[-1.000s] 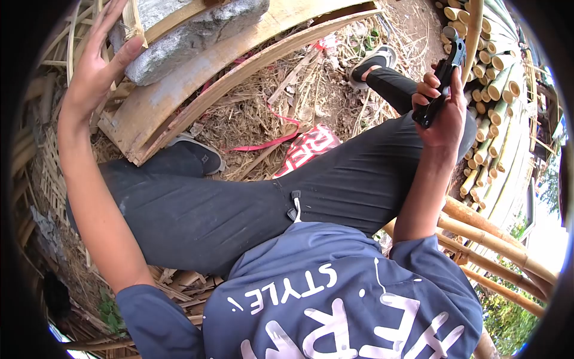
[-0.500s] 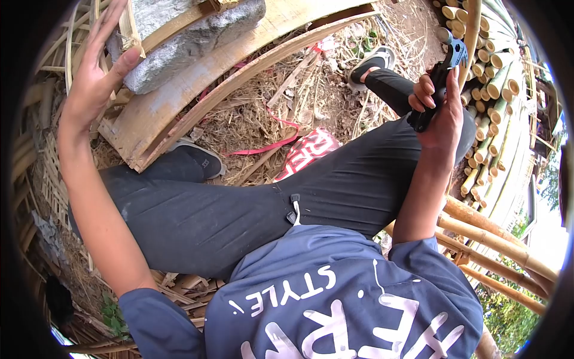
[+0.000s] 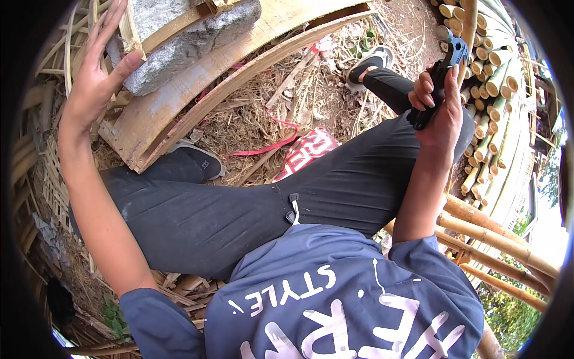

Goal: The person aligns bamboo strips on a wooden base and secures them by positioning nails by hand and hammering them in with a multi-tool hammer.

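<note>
My right hand (image 3: 441, 107) is wrapped round a black-handled tool (image 3: 448, 72) with a blue-grey metal head, held up above my knee. Over at the upper left, my left hand (image 3: 92, 81) is raised with fingers stretched out and thumb apart, beside a bamboo strip (image 3: 128, 33) and a grey stone block (image 3: 191, 51); whether the fingertips touch the strip cannot be made out. Another bamboo strip (image 3: 173, 30) lies across the block.
A curved wooden board (image 3: 161, 102) runs beneath the block. Bamboo poles (image 3: 493, 87) are stacked at the upper right, with more poles (image 3: 490, 233) below. A red and white bag (image 3: 311, 149) and a pink ribbon (image 3: 263, 148) lie on the straw-covered ground.
</note>
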`<control>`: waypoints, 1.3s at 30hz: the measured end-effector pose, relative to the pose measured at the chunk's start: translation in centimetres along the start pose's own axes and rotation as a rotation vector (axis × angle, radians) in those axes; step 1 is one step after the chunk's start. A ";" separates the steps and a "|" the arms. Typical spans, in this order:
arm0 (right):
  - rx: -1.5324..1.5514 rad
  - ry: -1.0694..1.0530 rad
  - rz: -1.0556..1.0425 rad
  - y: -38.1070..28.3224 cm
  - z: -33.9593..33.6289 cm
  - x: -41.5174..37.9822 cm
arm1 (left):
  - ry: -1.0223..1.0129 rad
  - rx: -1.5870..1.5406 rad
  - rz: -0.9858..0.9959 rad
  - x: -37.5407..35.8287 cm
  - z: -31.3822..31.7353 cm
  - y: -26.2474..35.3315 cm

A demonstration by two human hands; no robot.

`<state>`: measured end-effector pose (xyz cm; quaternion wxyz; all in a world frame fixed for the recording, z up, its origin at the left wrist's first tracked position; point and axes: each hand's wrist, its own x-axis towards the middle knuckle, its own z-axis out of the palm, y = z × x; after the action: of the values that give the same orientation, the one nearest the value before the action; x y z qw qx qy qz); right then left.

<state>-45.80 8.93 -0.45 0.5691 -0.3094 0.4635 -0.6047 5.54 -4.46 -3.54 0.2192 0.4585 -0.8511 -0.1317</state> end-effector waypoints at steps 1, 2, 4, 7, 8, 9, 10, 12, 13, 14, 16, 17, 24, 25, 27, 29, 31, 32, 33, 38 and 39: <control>-0.003 0.000 -0.007 0.0 0.0 0.0 | -0.001 0.002 0.002 0.0 0.0 0.0; -0.005 0.001 -0.013 0.0 -0.1 0.0 | -0.003 -0.002 0.006 0.1 0.0 0.0; -0.010 0.003 -0.024 -0.1 -0.2 0.0 | -0.006 -0.001 0.014 0.2 0.0 0.0; -0.013 0.007 -0.023 0.0 -0.1 0.0 | -0.008 0.004 0.018 0.2 0.0 0.0; -0.011 0.009 -0.015 0.0 -0.1 0.1 | -0.008 0.002 0.015 0.2 0.0 0.2; -0.010 0.011 -0.008 0.1 -0.1 0.1 | -0.010 0.008 0.016 0.2 0.0 0.1; -0.015 0.014 -0.008 0.1 -0.1 0.1 | -0.012 0.013 0.018 0.2 0.0 0.1; -0.026 0.020 -0.009 0.2 0.1 0.1 | -0.013 0.027 0.021 0.2 0.0 -0.1; -0.035 0.036 -0.007 0.2 0.2 0.1 | -0.013 0.027 0.019 0.3 0.0 0.0; -0.044 0.049 -0.004 0.1 0.5 0.1 | -0.008 0.015 0.006 0.2 0.1 0.2; -0.046 0.063 0.006 0.2 0.7 0.1 | -0.015 -0.006 -0.026 0.1 0.0 0.8; -0.041 0.064 0.014 0.2 0.6 0.1 | -0.026 -0.015 -0.046 0.3 0.0 0.9; -0.053 0.086 0.037 0.3 0.7 0.2 | -0.235 -0.010 -0.317 1.0 -2.7 6.1; -0.056 0.093 0.039 0.3 0.7 0.2 | -0.242 -0.009 -0.323 1.0 -2.8 6.0; -0.059 0.076 0.035 0.4 0.5 0.4 | -0.228 0.030 -0.303 1.1 -2.6 5.5; -0.054 0.087 0.040 0.4 0.8 0.4 | -0.202 0.077 -0.230 0.7 -2.0 4.2; -0.049 0.080 0.051 0.5 0.6 0.7 | -0.187 0.091 -0.229 0.5 -2.1 4.0; -0.053 0.077 0.052 0.6 0.5 0.8 | -0.173 0.080 -0.214 0.5 -1.8 3.8; -0.055 0.075 0.052 0.6 0.6 0.7 | -0.160 0.070 -0.197 0.6 -1.7 3.8; -0.073 0.075 0.056 0.6 0.9 0.8 | -0.146 0.080 -0.185 0.6 -1.6 3.8; -0.075 0.077 0.059 0.6 0.9 0.8 | -0.152 0.104 -0.188 0.7 -1.6 3.7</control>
<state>-44.85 8.00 -0.82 0.5566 -0.2934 0.5163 -0.5811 3.31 -3.03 -0.36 0.1167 0.5355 -0.8244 -0.1414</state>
